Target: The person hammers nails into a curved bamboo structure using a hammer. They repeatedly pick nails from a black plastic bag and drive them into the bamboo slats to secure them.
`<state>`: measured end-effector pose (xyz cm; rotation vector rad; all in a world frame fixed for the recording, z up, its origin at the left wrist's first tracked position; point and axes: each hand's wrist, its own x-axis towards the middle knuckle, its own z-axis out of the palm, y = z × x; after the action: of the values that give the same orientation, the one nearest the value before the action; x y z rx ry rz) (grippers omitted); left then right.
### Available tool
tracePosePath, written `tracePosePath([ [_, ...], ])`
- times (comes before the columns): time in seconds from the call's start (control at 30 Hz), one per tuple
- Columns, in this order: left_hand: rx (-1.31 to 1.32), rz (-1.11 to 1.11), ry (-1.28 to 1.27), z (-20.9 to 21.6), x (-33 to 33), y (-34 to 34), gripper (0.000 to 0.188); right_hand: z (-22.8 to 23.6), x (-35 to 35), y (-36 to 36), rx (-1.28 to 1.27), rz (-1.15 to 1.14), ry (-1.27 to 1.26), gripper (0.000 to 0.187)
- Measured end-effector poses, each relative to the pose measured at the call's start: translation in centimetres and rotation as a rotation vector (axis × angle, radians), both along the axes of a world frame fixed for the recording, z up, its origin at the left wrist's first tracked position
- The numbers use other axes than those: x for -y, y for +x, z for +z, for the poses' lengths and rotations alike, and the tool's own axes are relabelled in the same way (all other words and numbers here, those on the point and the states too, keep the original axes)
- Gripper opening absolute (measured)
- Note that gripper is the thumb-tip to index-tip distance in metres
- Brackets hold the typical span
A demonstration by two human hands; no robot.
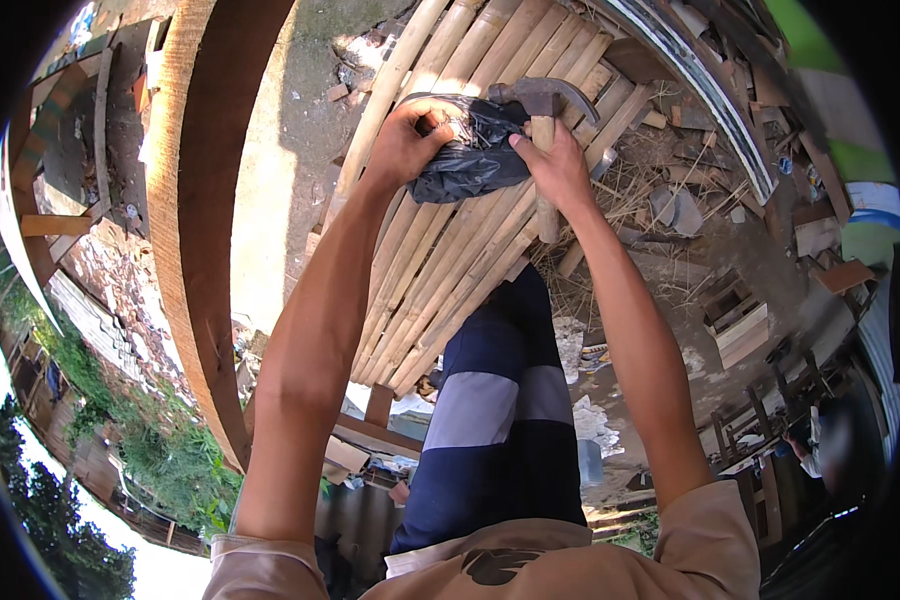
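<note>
A crumpled black plastic bag [467, 172] lies opened on a slatted bamboo surface [440, 275]. Small thin pieces, nail-like but too small to be sure of, show in its mouth. My left hand [408, 145] is at the bag's left side, its fingers curled in at the opening; what they pinch is hidden. On the right, my right hand [558, 168] closes around the wooden handle of a claw hammer [542, 108], its thumb by the bag's edge. The hammer's dark metal head points away from me, beyond the hand, and the handle's end emerges below it.
A large curved-looking wooden beam [202, 200] stands close on the left. Wood scraps, straw and rubble litter the ground [660, 210] at right, near a small wooden crate [738, 318]. Another person [808, 455] is at the far right. My legs [490, 430] are below the bamboo.
</note>
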<state>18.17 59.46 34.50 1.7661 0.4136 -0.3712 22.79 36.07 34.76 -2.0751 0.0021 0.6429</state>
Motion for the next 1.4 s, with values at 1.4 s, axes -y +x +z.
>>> tracePosePath([
  [1.4, -0.069, 0.188, 0.587, 6.4, 5.8, -4.6, 0.019, 6.1, -1.8, -2.6, -0.014, -0.237, 0.044, 0.026],
])
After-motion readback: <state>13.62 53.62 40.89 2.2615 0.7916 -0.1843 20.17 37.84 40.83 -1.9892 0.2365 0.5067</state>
